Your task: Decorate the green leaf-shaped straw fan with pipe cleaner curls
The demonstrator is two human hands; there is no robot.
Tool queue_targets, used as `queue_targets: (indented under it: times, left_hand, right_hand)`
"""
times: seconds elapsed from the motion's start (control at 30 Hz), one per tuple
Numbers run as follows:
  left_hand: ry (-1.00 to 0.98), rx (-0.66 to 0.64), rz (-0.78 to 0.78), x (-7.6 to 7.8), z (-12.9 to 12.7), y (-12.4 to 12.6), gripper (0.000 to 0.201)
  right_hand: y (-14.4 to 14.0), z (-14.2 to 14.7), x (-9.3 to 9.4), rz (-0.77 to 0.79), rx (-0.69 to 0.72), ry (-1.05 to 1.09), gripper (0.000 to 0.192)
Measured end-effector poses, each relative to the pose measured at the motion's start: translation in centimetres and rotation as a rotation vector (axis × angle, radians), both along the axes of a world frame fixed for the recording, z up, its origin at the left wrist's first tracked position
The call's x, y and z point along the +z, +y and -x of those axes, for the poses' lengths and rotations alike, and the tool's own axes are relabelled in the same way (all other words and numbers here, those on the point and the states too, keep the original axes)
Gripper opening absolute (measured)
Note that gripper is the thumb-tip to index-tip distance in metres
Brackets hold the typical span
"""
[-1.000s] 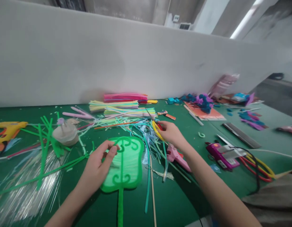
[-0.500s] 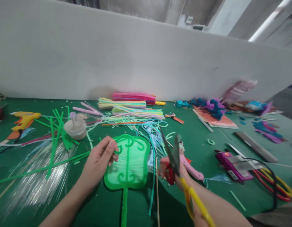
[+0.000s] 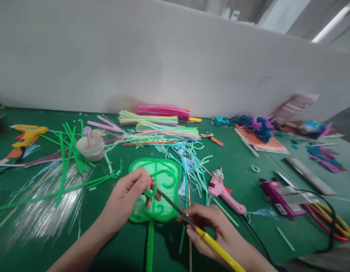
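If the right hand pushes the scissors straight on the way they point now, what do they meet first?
Most likely the green curl pinched in the left hand: the right hand aims the scissors up-left at it, tips almost touching. Behind lies the green fan; depth is unclear.

fuzzy green pipe-cleaner curl [image 3: 151,193]; scissors [image 3: 192,223] with dull metal blades and glossy yellow plastic handles; sheer green mesh fan [image 3: 163,181]; matt green felt-like table [image 3: 243,177]; glossy pink plastic glue gun [image 3: 224,190].

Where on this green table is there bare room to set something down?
Bare green table shows between the pink glue gun and the purple tool, and along the near edge left of the green fan. The pipe cleaner pile and clear strips crowd the rest.
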State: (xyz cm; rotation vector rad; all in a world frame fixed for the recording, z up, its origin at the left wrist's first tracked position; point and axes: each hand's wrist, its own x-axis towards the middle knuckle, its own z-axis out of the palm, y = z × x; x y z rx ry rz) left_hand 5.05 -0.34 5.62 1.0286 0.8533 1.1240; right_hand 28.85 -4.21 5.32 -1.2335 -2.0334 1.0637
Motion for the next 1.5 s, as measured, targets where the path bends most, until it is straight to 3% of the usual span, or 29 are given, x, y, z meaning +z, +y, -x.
queue_targets:
  times: [0.57,0.83,1.13,1.5]
  left_hand:
    - [-0.032,-0.126,0.072,-0.3,0.3,-0.1,0.029]
    - [-0.008,-0.149,0.097,-0.2,0.3,-0.1,0.029]
    - [0.031,-0.194,0.132,-0.2,0.3,0.1,0.03]
    - [0.041,-0.259,0.145,-0.3,0.2,0.0,0.032]
  right_hand:
    - [0.0,-0.2,-0.5,-0.049,0.069,-0.083,0.015]
    - [0.5,-0.5,-0.8,0.062,0.133,-0.103,0.016]
    - [1.0,-0.2,0.6,0.0,0.205,-0.187,0.027]
    - [0.6,-0.1,0.4,-0.073,0.26,-0.252,0.034]
